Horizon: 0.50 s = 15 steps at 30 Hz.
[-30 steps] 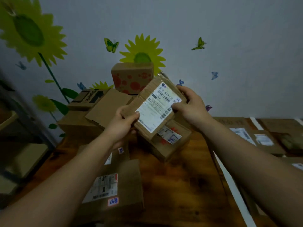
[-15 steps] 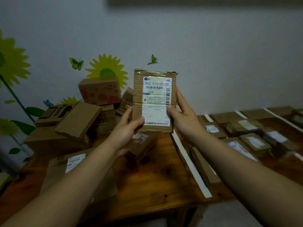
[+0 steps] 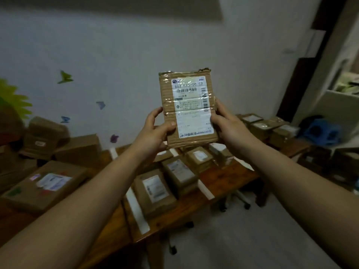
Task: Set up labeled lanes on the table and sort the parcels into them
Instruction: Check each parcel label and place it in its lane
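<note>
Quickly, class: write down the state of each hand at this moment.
Left hand: grips the lower left edge of the flat cardboard parcel.
Right hand: grips the same parcel's lower right edge.

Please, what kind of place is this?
Likely a home room for parcel sorting: butterfly stickers on the wall, wooden table with white tape lanes, many cardboard parcels, one flat parcel held up.

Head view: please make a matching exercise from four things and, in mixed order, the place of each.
1 flat brown cardboard parcel
2 green paper butterfly
3 white tape strip
4 blue plastic stool

A on the wall
B on the wooden table
C far right, past the table
D between left hand and right hand

Pairs: 1-D, 2-A, 3-B, 4-C
</note>
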Each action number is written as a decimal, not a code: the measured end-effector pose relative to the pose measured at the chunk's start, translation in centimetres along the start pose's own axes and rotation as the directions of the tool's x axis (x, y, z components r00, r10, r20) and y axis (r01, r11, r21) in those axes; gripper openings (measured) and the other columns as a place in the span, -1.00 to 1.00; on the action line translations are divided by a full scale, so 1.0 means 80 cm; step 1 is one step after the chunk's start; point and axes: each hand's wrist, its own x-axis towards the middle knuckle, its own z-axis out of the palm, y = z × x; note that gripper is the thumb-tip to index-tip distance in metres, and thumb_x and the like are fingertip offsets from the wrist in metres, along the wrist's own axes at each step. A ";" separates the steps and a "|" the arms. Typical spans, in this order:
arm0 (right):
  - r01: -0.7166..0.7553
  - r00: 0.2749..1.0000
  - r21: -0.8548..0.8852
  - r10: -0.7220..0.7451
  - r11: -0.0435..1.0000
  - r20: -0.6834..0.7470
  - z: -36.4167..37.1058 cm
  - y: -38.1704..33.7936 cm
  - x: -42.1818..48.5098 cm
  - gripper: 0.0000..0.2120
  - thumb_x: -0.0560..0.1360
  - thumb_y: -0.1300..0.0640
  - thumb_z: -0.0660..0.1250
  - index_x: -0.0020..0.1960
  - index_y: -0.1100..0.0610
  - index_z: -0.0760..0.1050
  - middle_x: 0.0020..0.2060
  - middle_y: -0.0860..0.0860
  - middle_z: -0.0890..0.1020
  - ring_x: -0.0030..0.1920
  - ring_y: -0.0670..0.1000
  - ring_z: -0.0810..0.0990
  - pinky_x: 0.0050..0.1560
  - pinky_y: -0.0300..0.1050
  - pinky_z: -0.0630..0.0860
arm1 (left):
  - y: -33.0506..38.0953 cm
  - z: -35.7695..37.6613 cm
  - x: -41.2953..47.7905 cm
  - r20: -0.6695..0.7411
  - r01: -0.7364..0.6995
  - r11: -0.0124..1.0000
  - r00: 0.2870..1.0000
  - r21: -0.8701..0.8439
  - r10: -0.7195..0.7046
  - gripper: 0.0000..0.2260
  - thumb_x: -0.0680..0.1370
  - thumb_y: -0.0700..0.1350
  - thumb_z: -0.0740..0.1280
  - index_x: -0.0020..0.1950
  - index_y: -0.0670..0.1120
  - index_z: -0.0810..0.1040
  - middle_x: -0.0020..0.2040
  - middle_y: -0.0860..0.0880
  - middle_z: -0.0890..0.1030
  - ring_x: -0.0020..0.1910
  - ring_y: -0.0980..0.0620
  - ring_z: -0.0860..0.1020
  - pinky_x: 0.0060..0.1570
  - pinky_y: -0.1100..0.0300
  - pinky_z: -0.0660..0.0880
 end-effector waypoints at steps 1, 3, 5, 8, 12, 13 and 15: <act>-0.018 1.000 0.005 0.018 1.000 -0.015 -0.026 0.005 -0.004 -0.56 0.60 0.07 0.19 0.41 -0.28 0.28 0.17 -0.11 0.61 0.09 -0.05 0.64 0.05 0.02 0.61 | -0.003 0.025 0.011 0.035 0.000 1.000 0.999 0.009 0.000 -0.52 0.57 -0.13 0.27 0.41 0.18 0.19 0.05 -0.06 0.66 0.03 -0.09 0.65 0.03 -0.09 0.56; -0.044 0.998 0.015 0.045 0.999 -0.052 -0.069 0.017 -0.009 -0.57 0.61 0.06 0.19 0.43 -0.26 0.27 0.14 -0.11 0.62 0.04 -0.07 0.66 -0.07 -0.08 0.63 | -0.010 0.068 0.030 0.094 0.015 1.000 0.995 0.005 -0.015 -0.52 0.57 -0.13 0.26 0.42 0.18 0.19 0.03 -0.03 0.66 -0.04 -0.03 0.67 -0.11 0.02 0.61; -0.068 0.994 -0.005 0.068 0.998 -0.089 -0.104 0.031 -0.010 -0.58 0.62 0.05 0.18 0.43 -0.25 0.27 0.08 -0.16 0.62 -0.03 -0.16 0.66 -0.19 -0.23 0.60 | -0.020 0.100 0.048 0.130 0.035 0.999 0.991 0.032 -0.039 -0.51 0.55 -0.13 0.29 0.40 0.19 0.20 0.01 -0.01 0.65 -0.09 0.03 0.68 -0.18 0.08 0.59; -0.101 0.986 -0.035 0.095 0.994 -0.140 -0.140 0.061 -0.005 -0.59 0.62 -0.01 0.17 0.44 -0.27 0.25 0.13 -0.18 0.60 -0.01 -0.21 0.64 -0.18 -0.31 0.56 | -0.041 0.131 0.079 0.186 0.068 0.994 0.979 0.084 -0.083 -0.41 0.50 -0.11 0.35 0.43 0.22 0.18 0.14 -0.09 0.60 0.02 -0.08 0.64 0.04 -0.10 0.54; -0.140 0.977 -0.035 0.133 0.989 -0.165 -0.170 0.110 0.022 -0.61 0.62 -0.03 0.16 0.41 -0.32 0.25 0.25 -0.19 0.54 0.17 -0.15 0.56 -0.01 -0.31 0.50 | -0.075 0.154 0.136 0.217 0.137 0.985 0.963 0.109 -0.158 -0.46 0.50 -0.12 0.36 0.36 0.26 0.21 0.16 -0.07 0.59 0.08 -0.14 0.61 0.11 -0.15 0.51; -0.163 0.973 -0.027 0.156 0.986 -0.168 -0.176 0.124 0.033 -0.61 0.61 -0.02 0.18 0.38 -0.33 0.25 0.25 -0.18 0.54 0.17 -0.14 0.57 0.00 -0.29 0.52 | -0.085 0.157 0.151 0.221 0.150 0.982 0.960 0.110 -0.172 -0.46 0.51 -0.13 0.35 0.38 0.25 0.21 0.14 -0.07 0.60 0.07 -0.13 0.61 0.10 -0.15 0.51; -0.204 0.963 -0.016 0.198 0.979 -0.184 -0.189 0.146 0.055 -0.60 0.60 0.02 0.21 0.35 -0.34 0.25 0.25 -0.15 0.55 0.14 -0.14 0.59 -0.02 -0.30 0.53 | -0.105 0.162 0.185 0.219 0.183 0.977 0.954 0.111 -0.203 -0.47 0.53 -0.15 0.32 0.39 0.24 0.21 0.09 -0.06 0.61 0.03 -0.13 0.62 0.11 -0.17 0.50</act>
